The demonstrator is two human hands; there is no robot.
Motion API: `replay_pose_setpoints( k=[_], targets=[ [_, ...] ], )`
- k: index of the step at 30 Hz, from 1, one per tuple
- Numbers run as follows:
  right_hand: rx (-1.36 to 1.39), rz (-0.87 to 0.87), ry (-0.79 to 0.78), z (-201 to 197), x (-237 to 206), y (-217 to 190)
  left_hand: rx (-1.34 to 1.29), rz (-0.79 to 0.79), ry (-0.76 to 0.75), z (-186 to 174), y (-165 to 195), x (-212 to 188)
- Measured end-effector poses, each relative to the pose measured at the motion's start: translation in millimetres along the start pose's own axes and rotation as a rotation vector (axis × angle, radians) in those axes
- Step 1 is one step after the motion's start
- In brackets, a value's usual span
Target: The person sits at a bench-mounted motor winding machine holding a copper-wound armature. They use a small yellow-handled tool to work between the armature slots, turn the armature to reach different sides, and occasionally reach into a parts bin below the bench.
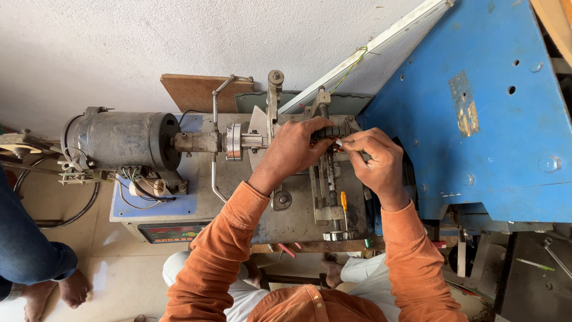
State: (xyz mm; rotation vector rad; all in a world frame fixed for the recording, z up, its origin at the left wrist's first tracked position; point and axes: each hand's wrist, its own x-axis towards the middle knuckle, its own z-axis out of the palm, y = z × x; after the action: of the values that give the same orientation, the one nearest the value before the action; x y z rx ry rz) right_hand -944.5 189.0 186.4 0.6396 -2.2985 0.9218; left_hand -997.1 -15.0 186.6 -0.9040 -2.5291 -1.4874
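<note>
Right now both hands are busy at the middle of the grey machine bed point(298, 220), toward its far edge. The left hand point(292, 149) is curled tight over a dark ribbed metal part point(335, 130), fingers wrapped across its top, with copper-coloured winding point(333, 143) peeking out just beneath. The right hand point(375, 161) comes in from the other side, thumb and forefinger pinched together on something small and pale at the end of that ribbed part; it is too small to tell what. The two hands are nearly touching. Just below them an upright metal slide point(326, 179) runs toward the near edge, and a yellow-handled screwdriver point(344, 203) lies beside it. Over on the left end of the bed sits a grey electric motor point(119, 140), its shaft point(199, 142) pointing toward the left hand. A blue metal panel point(494, 107) stands at the right side, and another person's bare foot point(74, 289) rests on the floor at the lower left.
</note>
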Motion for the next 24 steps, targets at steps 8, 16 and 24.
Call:
replay_pose_setpoints(
  k=[8,16,24],
  targets=[
    [-0.079,0.037,0.067,3,4,-24,0.016,0.028,0.032,0,1,-2],
    [-0.060,0.115,0.142,13,6,-38,0.019,0.012,0.026,0,1,-3],
    [-0.109,0.149,0.190,20,5,-47,0.039,0.044,0.050,-1,2,-3]
  ],
)
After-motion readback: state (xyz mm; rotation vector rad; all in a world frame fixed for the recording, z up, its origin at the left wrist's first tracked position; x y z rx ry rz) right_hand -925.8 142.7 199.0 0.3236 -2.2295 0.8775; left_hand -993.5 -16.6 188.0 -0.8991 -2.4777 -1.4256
